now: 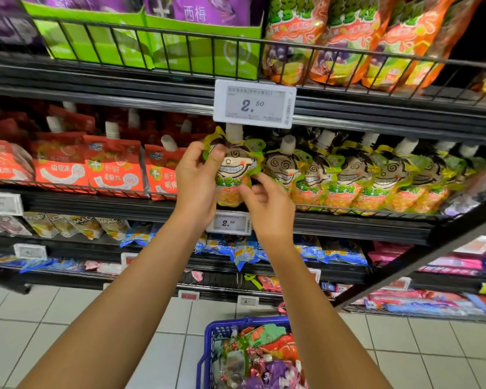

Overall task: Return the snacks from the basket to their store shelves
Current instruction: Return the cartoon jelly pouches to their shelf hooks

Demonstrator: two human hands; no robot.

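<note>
A green and orange jelly pouch (237, 167) with a grinning cartoon face and a white cap stands at the left end of a row of like pouches (382, 178) on the middle wire shelf (376, 213). My left hand (199, 178) pinches its upper left edge, thumb on the face. My right hand (267, 203) holds the pouch's lower right edge with thumb and fingers. The blue basket (208, 346) sits on the floor below, between my forearms, with several snack packs inside.
Red-orange spouted pouches (112, 167) fill the same shelf to the left. A price tag reading 2.50 (254, 103) hangs just above the held pouch. Green cartons and large orange bags stand on the top shelf; blue and pink packs lie lower down. White floor tiles surround the basket.
</note>
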